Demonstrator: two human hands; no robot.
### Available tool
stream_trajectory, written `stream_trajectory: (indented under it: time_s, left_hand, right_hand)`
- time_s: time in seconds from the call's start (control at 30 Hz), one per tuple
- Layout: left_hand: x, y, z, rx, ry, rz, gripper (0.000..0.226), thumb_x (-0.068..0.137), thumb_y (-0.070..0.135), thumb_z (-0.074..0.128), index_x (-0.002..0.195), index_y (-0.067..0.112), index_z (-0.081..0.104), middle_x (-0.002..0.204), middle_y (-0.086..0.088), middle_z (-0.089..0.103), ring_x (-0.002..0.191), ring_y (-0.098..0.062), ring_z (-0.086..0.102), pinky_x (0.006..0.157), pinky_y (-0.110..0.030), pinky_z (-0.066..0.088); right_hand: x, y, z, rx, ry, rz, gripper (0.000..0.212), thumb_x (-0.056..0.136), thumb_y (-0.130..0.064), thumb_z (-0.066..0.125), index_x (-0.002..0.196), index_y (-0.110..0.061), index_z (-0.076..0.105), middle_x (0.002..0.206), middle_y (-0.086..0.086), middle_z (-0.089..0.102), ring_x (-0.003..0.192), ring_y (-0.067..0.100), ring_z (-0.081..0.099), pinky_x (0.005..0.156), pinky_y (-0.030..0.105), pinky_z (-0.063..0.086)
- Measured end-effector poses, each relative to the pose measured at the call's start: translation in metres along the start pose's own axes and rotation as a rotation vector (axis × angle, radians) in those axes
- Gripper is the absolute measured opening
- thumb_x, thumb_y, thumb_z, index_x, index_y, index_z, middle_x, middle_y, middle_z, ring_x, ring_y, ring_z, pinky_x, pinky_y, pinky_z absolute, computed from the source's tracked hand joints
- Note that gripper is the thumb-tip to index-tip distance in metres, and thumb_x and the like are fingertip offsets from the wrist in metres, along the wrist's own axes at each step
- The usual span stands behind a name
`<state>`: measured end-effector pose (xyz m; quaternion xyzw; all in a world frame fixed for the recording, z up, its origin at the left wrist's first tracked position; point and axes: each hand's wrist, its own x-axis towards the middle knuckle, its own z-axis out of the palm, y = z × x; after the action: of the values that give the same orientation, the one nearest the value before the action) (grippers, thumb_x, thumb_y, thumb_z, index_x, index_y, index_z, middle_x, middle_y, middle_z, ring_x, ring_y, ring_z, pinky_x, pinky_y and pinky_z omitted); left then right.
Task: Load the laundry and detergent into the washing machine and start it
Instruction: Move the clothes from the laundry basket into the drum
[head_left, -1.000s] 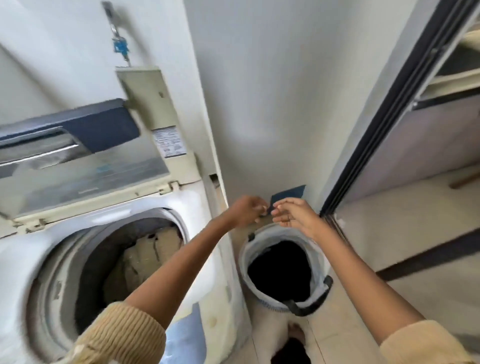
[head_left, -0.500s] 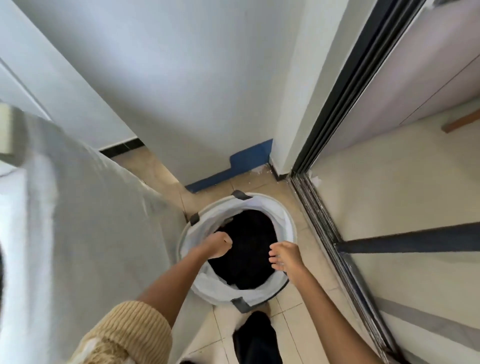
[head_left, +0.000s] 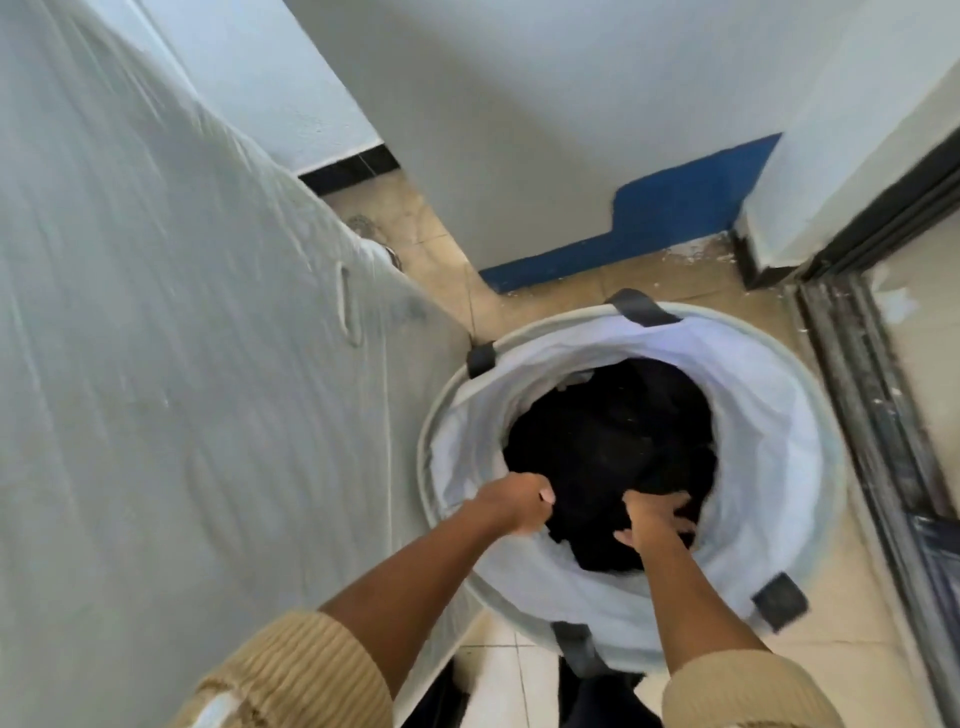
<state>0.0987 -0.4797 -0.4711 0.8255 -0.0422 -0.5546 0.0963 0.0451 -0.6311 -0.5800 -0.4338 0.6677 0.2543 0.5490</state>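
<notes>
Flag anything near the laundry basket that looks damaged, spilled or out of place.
White flakes litter the floor tiles along the blue skirting, thickest by the corner; probably crumbled paint or plaster. The skirting's top edge is uneven and stepped. The laundry basket stands upright, nothing spilled.

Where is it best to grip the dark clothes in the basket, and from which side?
Grip the near edge of the dark clothes, coming from above through the open top of the basket. The soft heap lies low inside its walls, so no side is free; bunch a fold.
</notes>
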Motion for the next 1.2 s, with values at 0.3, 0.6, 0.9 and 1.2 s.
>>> stream_trajectory:
  time_s: [0.3,0.6,0.9,1.2]
  left_hand:
    - [-0.031,-0.015,0.004,-0.169,0.124,0.025,0.034,0.095,0.014,0.038,0.123,0.013,0.057,0.132,-0.007,0.057,0.122,-0.021,0.052,0.102,-0.029,0.04]
    - [-0.137,0.014,-0.052,0.01,0.069,0.101,0.021,0.092,0.015,0.038,0.094,0.02,0.058,0.107,-0.009,0.062,0.101,-0.025,0.056,0.088,-0.033,0.043]
    - [-0.278,0.054,-0.137,0.188,0.165,0.194,0.033,0.092,0.01,0.046,0.122,0.005,0.059,0.128,-0.014,0.058,0.12,-0.03,0.053,0.098,-0.034,0.042]
    - [-0.393,0.08,-0.159,-0.117,0.373,0.493,0.045,0.082,0.03,0.065,0.123,0.011,0.056,0.118,-0.009,0.065,0.109,-0.024,0.06,0.093,-0.034,0.047]
  right_hand:
    - [-0.02,-0.007,-0.007,-0.099,-0.108,-0.199,0.025,0.082,-0.018,0.069,0.085,-0.019,0.044,0.086,0.012,0.051,0.046,0.018,0.042,0.032,0.017,0.032]
    - [-0.194,-0.024,-0.051,-0.435,0.118,-1.012,0.038,0.097,-0.029,0.045,0.06,-0.021,0.041,0.074,-0.002,0.046,0.064,0.022,0.05,0.058,0.031,0.037]
    - [-0.39,-0.046,-0.1,-0.079,-0.238,-1.118,0.014,0.092,-0.017,0.055,0.084,-0.015,0.066,0.082,-0.006,0.064,0.081,0.006,0.056,0.079,0.019,0.041]
    - [-0.559,-0.067,-0.131,-0.091,-0.306,-1.371,0.018,0.092,-0.021,0.056,0.077,-0.017,0.067,0.08,0.001,0.067,0.085,0.022,0.065,0.088,0.042,0.051]
